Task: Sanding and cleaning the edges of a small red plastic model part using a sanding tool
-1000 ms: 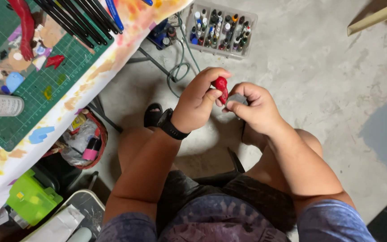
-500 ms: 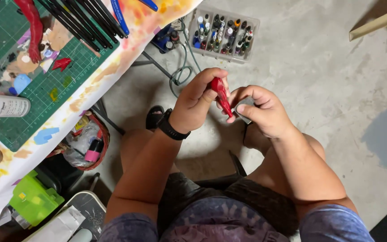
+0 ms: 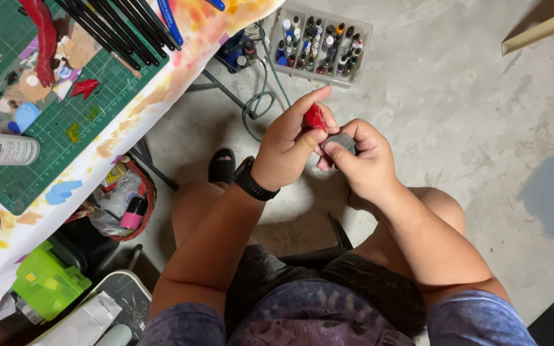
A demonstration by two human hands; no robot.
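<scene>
My left hand point(image 3: 286, 144) grips a small red piece point(image 3: 314, 117) between thumb and fingers, held above my knees. A black watch sits on that wrist. My right hand point(image 3: 363, 160) holds a small grey block point(image 3: 340, 141) pressed against the red piece. Both hands meet over the concrete floor, in front of my lap. Much of the red piece is hidden by my fingers.
A table with a green cutting mat point(image 3: 65, 102), red parts, black brushes and a white bottle point(image 3: 1, 149) stands at left. A clear box of small paint bottles point(image 3: 318, 45) lies on the floor ahead, beside cables. A bag point(image 3: 123, 202) and a green case point(image 3: 49, 282) sit under the table.
The red piece has turned in my left hand and is now more covered by the fingers. The grey block has moved along it. Both hands stay together.
</scene>
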